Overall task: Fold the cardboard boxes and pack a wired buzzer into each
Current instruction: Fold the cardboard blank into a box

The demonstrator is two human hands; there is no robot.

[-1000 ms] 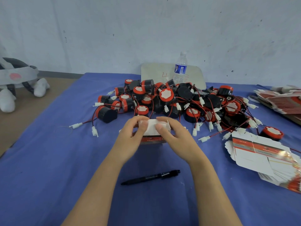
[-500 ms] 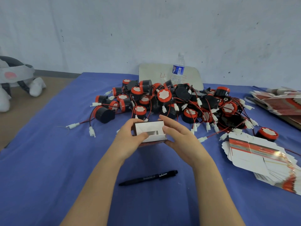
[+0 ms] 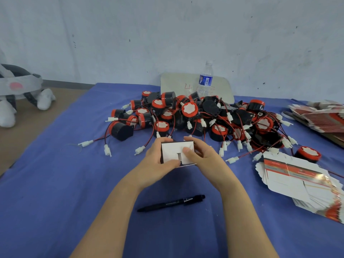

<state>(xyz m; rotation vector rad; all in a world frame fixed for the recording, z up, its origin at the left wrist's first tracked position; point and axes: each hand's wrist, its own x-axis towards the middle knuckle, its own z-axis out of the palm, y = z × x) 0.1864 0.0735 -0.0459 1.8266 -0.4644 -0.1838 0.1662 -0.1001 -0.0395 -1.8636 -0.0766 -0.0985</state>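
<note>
A small white cardboard box (image 3: 172, 152) is held above the blue cloth at the middle, its flapped end turned toward me. My left hand (image 3: 155, 162) grips its left side with the thumb along the lower edge. My right hand (image 3: 202, 155) holds the right side, its thumb pressing a flap in the middle of the box face. Behind the box lies a big pile of black-and-red wired buzzers (image 3: 197, 116) with white connectors. A stack of flat, unfolded box blanks (image 3: 301, 181) lies at the right.
A black pen (image 3: 172, 203) lies on the blue cloth (image 3: 55, 183) near me. A water bottle (image 3: 205, 80) and a white board (image 3: 178, 84) stand at the back by the wall. More flat blanks (image 3: 320, 116) lie at far right. A plush toy (image 3: 16, 94) sits left.
The box has been turned so its white flapped end faces me; both hands shifted their grip, and the right thumb now presses on a flap.
</note>
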